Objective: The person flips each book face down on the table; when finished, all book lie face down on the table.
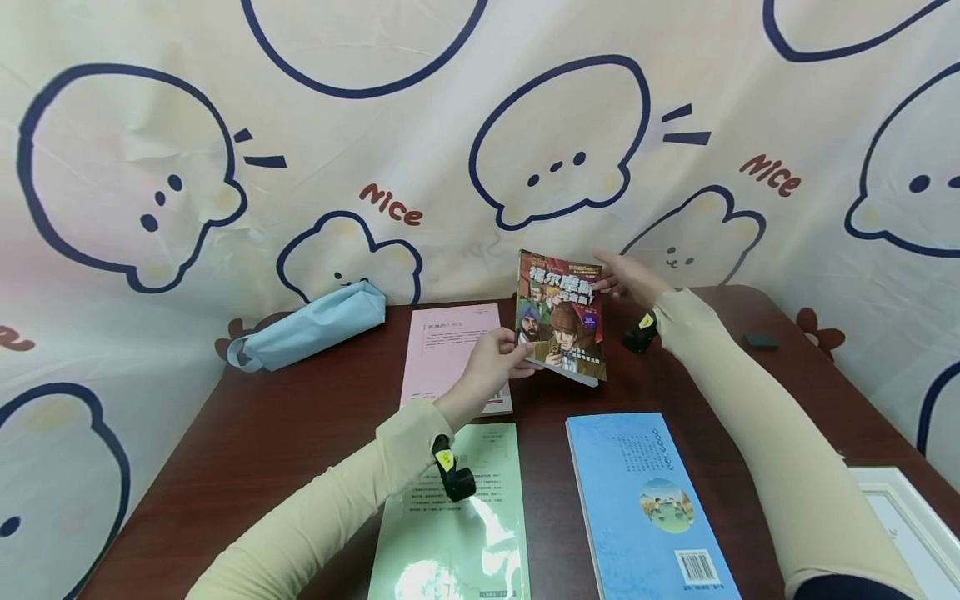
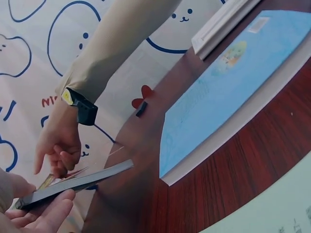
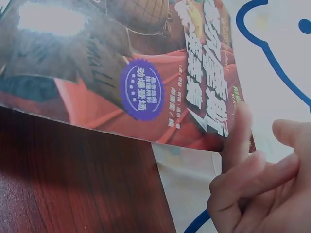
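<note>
A comic-style paperback book (image 1: 561, 325) with a brown and red cover is held upright, slightly tilted, above the back of the table. My left hand (image 1: 491, 364) grips its lower left edge, thumb on the front and fingers behind. In the left wrist view, the book (image 2: 80, 182) shows edge-on between that thumb and fingers. My right hand (image 1: 633, 279) is at the upper right edge. The right wrist view shows one finger (image 3: 238, 128) extended against the cover's corner, with the others loosely bent and not round the book.
A pink book (image 1: 450, 333) lies behind my left hand, and a green book (image 1: 457, 533) lies under the left wrist. Right of it is a thick blue book (image 1: 637, 492). A light-blue pencil pouch (image 1: 315, 327), a small dark block (image 1: 761, 341) and a white frame (image 1: 900, 492) are also on the table.
</note>
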{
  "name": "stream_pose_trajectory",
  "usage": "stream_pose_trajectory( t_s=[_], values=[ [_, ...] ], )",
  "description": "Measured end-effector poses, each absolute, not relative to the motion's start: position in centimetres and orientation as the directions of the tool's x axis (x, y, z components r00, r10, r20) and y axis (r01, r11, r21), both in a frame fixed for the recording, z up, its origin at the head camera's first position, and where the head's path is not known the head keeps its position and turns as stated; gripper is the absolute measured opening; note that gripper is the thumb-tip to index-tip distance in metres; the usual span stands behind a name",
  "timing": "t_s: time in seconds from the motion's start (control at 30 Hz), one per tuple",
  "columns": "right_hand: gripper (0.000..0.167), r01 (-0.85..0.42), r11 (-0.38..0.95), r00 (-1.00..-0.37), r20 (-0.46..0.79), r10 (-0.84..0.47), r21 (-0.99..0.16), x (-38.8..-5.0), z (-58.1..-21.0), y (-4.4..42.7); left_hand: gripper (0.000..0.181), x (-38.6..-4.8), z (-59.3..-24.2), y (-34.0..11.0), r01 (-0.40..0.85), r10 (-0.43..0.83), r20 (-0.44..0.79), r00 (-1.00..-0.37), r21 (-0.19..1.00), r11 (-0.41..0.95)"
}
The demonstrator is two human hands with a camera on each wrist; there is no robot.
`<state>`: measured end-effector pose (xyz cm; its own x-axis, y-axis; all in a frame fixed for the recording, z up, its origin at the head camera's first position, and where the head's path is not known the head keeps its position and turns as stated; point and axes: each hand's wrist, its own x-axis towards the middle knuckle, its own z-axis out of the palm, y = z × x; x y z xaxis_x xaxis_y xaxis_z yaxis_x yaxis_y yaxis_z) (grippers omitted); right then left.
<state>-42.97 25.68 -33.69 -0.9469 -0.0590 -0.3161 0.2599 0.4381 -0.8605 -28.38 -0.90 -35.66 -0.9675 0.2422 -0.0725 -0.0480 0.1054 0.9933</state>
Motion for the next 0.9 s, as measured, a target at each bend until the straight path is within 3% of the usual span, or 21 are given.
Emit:
stream_pose_trajectory(
  t_s=[0.4,0.9],
  values=[
    [0.089,0.304,0.325,-0.937,-0.343,-0.067,-0.895,-42.92,-33.38,25.63,0.013,-28.26,-35.38,-0.67,0.102,0.275,0.047,-0.96,0.976,0.19],
    [0.086,0.365,0.139,-0.919,-0.38,-0.102,-0.92,-42.63,-32.79,25.19,0.012,-28.26,-35.18,-0.79,0.125,0.289,0.065,-0.955,0.973,0.193]
  ],
)
